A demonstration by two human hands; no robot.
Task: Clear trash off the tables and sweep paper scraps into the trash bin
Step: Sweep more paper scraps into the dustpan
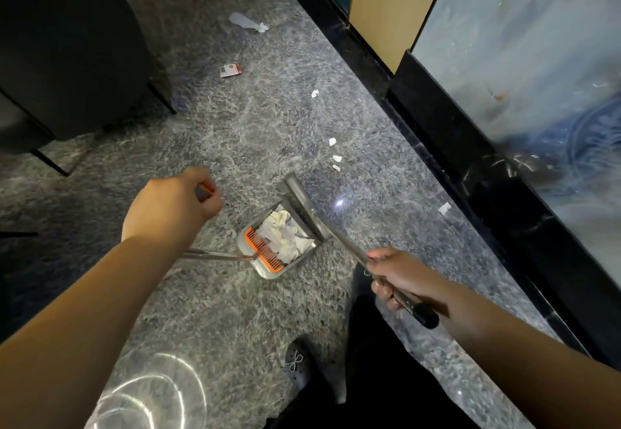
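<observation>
A grey dustpan (265,269) with an orange comb edge stands on the stone floor, holding a heap of white paper scraps (285,233). My left hand (171,203) grips the top of its long handle. My right hand (400,277) holds the metal broom handle (339,238), and the grey broom head (299,196) sits at the dustpan's far edge. Loose white scraps (336,158) lie on the floor beyond the broom, another scrap (444,208) lies near the wall base, and a small red-and-white packet (230,70) lies farther off.
A dark chair or cabinet (67,48) on thin legs stands at upper left. A black skirting (453,146) and a wall panel run along the right. More torn paper (248,22) lies far up the floor. My dark-clad legs and a shoe (297,361) are at the bottom.
</observation>
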